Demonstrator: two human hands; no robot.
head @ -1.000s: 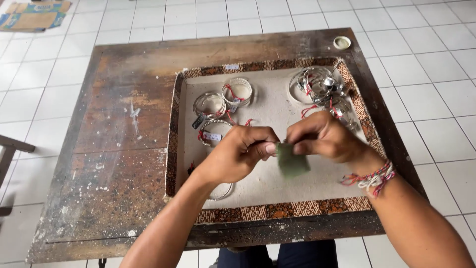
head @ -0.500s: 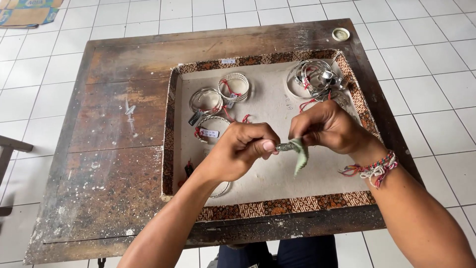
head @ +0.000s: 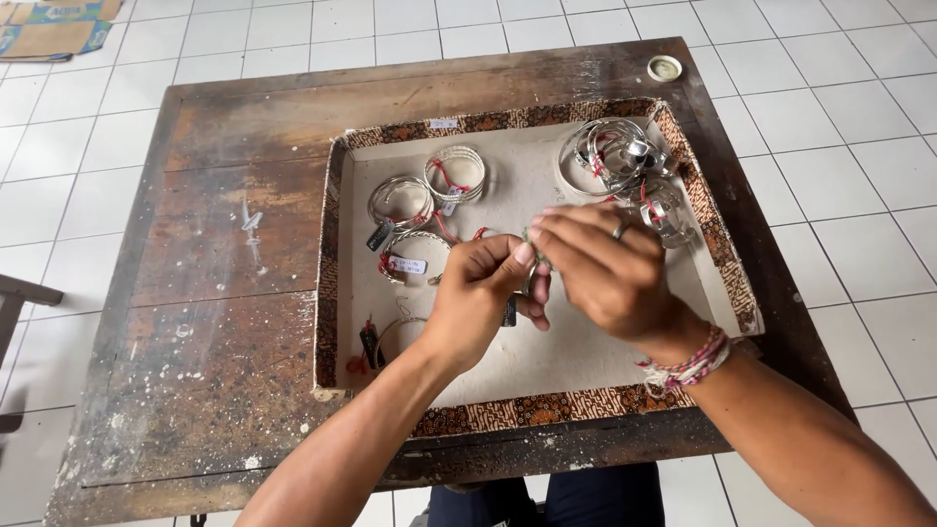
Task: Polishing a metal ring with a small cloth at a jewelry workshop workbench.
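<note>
While both hands meet over the middle of the shallow tray (head: 337,293), the left hand (head: 478,293) has its thumb and fingers pinched together on a small, thin piece, and the right hand (head: 605,278) closes on the same piece from the other side, fingertips touching the left's. What they hold is mostly hidden: only a sliver of greenish-grey material (head: 532,249) shows between the fingertips, and a dark edge just under the left fingers; whether it is cloth or a metal band cannot be told. It looks light and small, likely easy to lose from a loose pinch, so a fingertip grip at its edges, as both hands have now, seems the sound way to hold it.

Just beyond the left knuckles lies a silver bangle with a white tag and red thread (head: 410,256); farther out are two more silver bangles (head: 400,200) and (head: 456,174). Beyond the right hand, near the tray's far corner, a heap of silver bangles (head: 620,161) sits tangled with red ties. These look stiff, smooth and prone to slide on each other. Near the left forearm another bangle with a dark tag (head: 376,342) rests by the tray wall.

The tray sits on a worn wooden table (head: 195,293); a small round lid (head: 665,67) lies at its far corner.
</note>
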